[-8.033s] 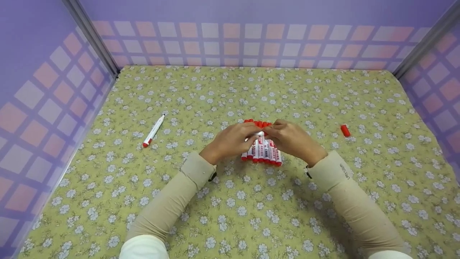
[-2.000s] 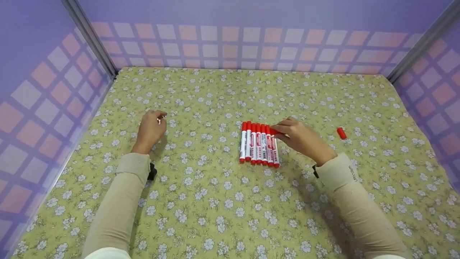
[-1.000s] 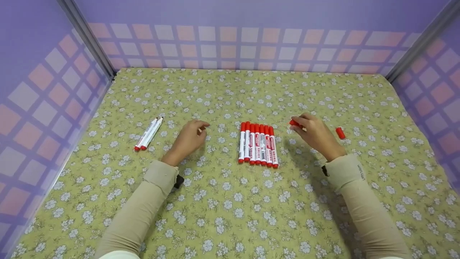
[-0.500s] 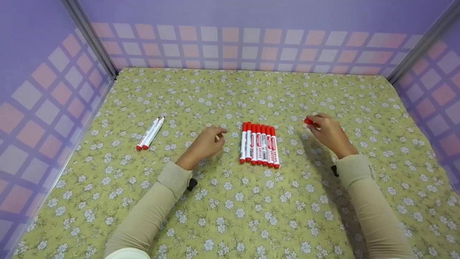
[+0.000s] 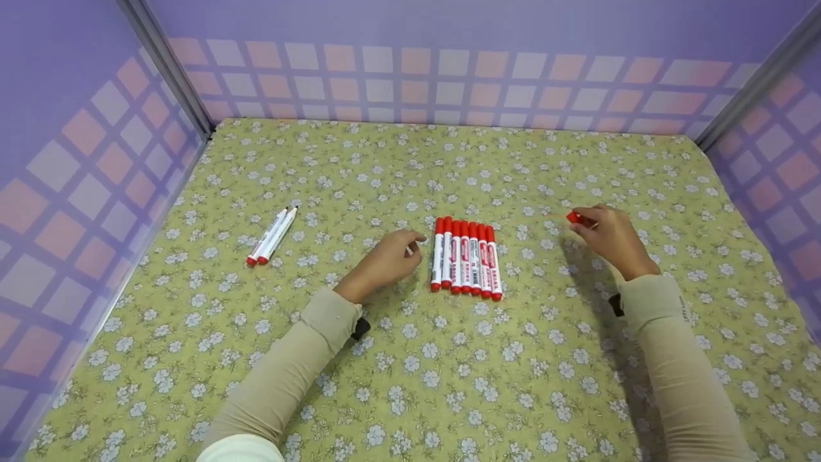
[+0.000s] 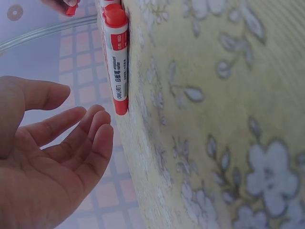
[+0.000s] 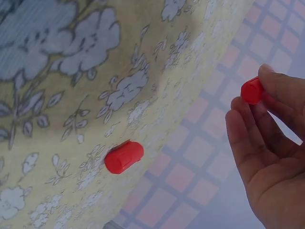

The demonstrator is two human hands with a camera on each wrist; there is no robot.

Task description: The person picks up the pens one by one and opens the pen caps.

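We see seven capped red markers [image 5: 466, 263], two uncapped markers [image 5: 271, 235]. Our right hand [image 5: 612, 239] pinches one red cap [image 7: 252, 90]; another cap [image 7: 124, 157] lies nearby. Our left hand [image 5: 385, 263] spreads, holding nothing.

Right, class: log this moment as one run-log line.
right hand: pinches red cap | left hand: open beside capped markers | second cap: on cloth

Marker [image 6: 116, 62] label print too blurred to read.
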